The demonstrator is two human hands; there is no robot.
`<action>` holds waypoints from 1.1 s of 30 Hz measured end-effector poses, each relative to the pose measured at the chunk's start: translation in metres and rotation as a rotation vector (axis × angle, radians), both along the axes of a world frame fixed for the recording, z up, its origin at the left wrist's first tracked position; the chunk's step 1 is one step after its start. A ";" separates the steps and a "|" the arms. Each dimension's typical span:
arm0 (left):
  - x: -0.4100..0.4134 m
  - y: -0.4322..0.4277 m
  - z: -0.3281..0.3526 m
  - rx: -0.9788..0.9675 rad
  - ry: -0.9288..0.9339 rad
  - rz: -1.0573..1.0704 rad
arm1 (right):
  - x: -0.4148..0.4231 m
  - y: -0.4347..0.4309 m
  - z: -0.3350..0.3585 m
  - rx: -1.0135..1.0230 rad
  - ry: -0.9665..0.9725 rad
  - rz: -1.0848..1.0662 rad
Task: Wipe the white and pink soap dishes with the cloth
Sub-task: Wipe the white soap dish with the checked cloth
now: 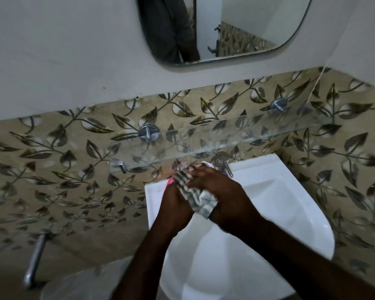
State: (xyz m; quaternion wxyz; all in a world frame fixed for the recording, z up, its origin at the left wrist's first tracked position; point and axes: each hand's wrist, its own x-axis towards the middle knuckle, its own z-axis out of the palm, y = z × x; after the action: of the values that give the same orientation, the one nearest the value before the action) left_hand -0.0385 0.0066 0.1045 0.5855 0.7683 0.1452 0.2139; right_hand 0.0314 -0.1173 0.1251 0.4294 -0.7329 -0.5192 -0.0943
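Over the back of the white sink (279, 204), my left hand (175, 204) holds the pink soap dish (170, 181), of which only a thin pink edge shows above my fingers. My right hand (221, 191) presses a grey-and-white striped cloth (195, 191) against the dish. A small white piece, perhaps the white soap dish (207, 163), peeks out behind my right fingertips next to the tap; most of it is hidden.
A chrome tap (223, 163) stands at the sink's back rim. A glass shelf (225, 137) on chrome brackets runs just above my hands. A mirror (225, 29) hangs higher up. A chrome rod (36, 258) and a pale object sit at lower left.
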 end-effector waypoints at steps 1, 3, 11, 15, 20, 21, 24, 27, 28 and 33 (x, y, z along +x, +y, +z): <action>0.000 -0.001 0.000 0.028 0.000 -0.017 | 0.004 -0.001 0.001 0.044 0.113 -0.053; -0.001 -0.001 0.000 0.098 0.029 -0.028 | 0.014 -0.002 0.003 0.068 0.362 -0.169; -0.006 -0.002 0.002 -0.062 -0.046 -0.007 | 0.030 -0.008 0.000 0.352 1.318 -0.057; -0.005 -0.002 -0.002 -0.251 -0.095 -0.109 | 0.025 -0.007 -0.004 0.409 1.369 -0.085; -0.001 -0.006 0.000 -0.864 -0.145 -0.282 | 0.029 -0.007 -0.003 0.279 1.078 -0.211; 0.000 -0.007 0.002 -0.904 -0.152 -0.301 | 0.029 -0.007 0.000 0.244 0.993 -0.240; 0.004 -0.008 0.009 -0.973 -0.189 -0.278 | 0.031 -0.006 0.004 0.125 0.747 -0.320; 0.012 -0.013 0.021 -1.046 -0.152 -0.194 | 0.025 -0.006 0.013 0.075 0.549 -0.412; 0.018 -0.015 0.025 -1.076 -0.124 -0.166 | 0.019 -0.006 0.014 0.088 0.474 -0.416; 0.025 -0.022 0.023 -1.108 -0.127 -0.077 | -0.025 -0.007 0.012 0.095 0.085 -0.213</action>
State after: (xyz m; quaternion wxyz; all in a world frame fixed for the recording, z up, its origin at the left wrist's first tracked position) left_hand -0.0133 -0.0156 0.1278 0.9168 0.3360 0.1723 0.1301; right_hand 0.0063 -0.1248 0.1371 0.4728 -0.7661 -0.4147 -0.1329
